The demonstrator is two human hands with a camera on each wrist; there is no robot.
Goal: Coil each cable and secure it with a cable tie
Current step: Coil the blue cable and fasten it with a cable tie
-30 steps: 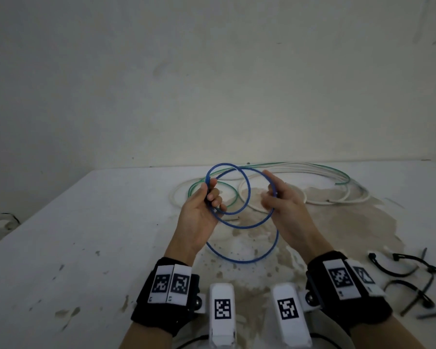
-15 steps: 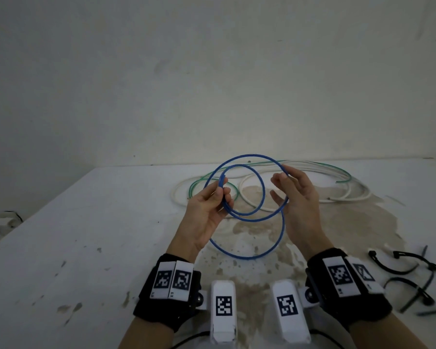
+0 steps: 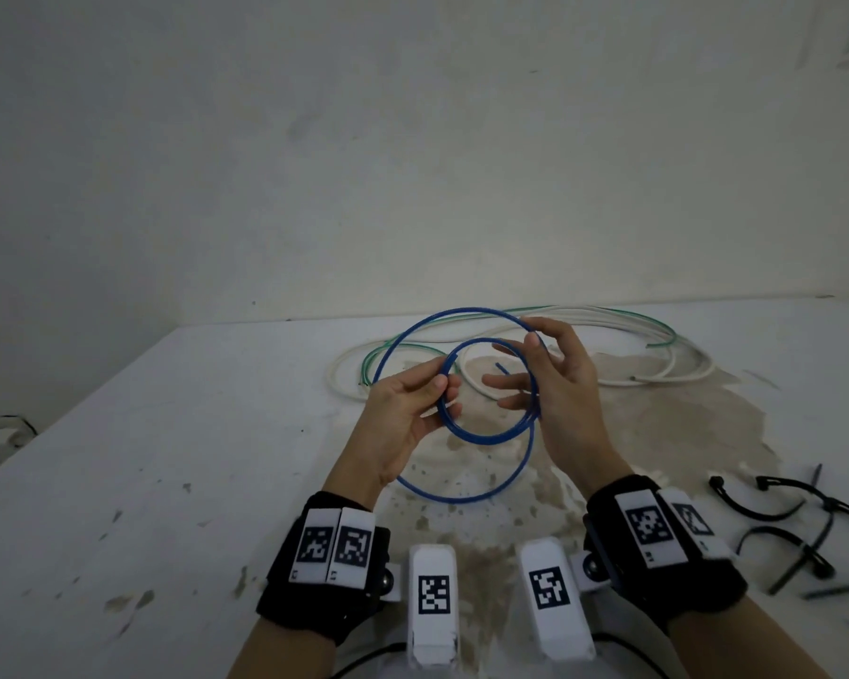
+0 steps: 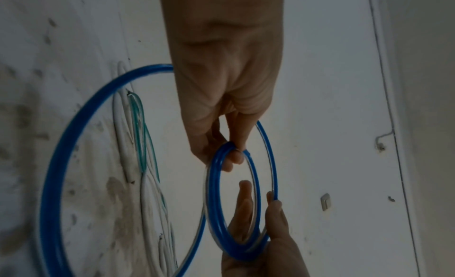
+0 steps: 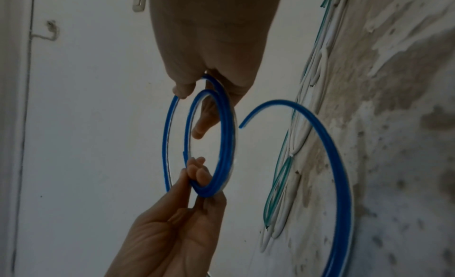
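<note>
I hold a thin blue cable [image 3: 484, 437] in loops above the stained white table [image 3: 167, 482]. My left hand [image 3: 444, 394] pinches the left side of the small inner coil between thumb and fingers. At the top right, my right hand [image 3: 533, 338] pinches the wider outer loop with thumb and forefinger, and its other fingers reach through the coil. The left wrist view shows two turns of the blue cable [image 4: 214, 203] stacked under my left fingertips [image 4: 234, 154]. In the right wrist view a loose end of the blue cable [image 5: 243, 124] curves free beside the coil.
White cables [image 3: 604, 382] and a green cable [image 3: 658, 328] lie tangled at the back of the table. Several black cable ties [image 3: 780, 512] lie at the right front. A wall stands just behind the table's far edge.
My right hand has slid up along the outer loop to its top. The loops have widened and drawn closer over each other. My left hand keeps its pinch.
</note>
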